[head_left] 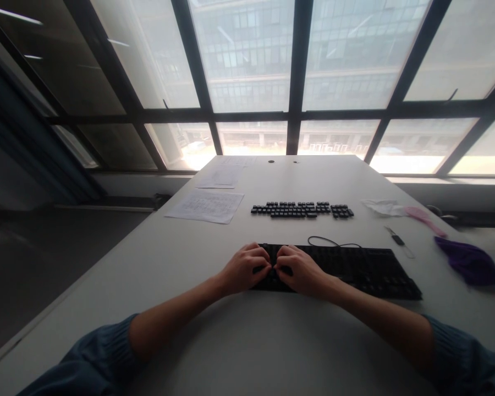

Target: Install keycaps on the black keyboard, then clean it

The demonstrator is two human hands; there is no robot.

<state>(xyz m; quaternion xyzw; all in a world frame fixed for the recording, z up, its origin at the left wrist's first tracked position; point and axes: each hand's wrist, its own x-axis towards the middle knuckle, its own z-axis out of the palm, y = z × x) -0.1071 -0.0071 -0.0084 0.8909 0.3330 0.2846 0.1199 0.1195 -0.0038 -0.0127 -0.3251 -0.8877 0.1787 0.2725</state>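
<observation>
A black keyboard (355,269) lies on the white table (239,341) in front of me. My left hand (245,268) and my right hand (299,270) rest side by side on its left end, fingers curled and pressed down onto it, fingertips nearly touching. What the fingertips pinch is hidden. Beyond the keyboard, loose black keycaps (301,209) are laid out in keyboard-shaped rows on the table. A thin black cable loop (328,240) runs along the keyboard's back edge.
Printed sheets of paper (206,206) lie at the back left. To the right are a small tool (397,239), a pink brush (424,218), crumpled white tissue (381,206) and a purple cloth (468,261). Large windows stand behind the table.
</observation>
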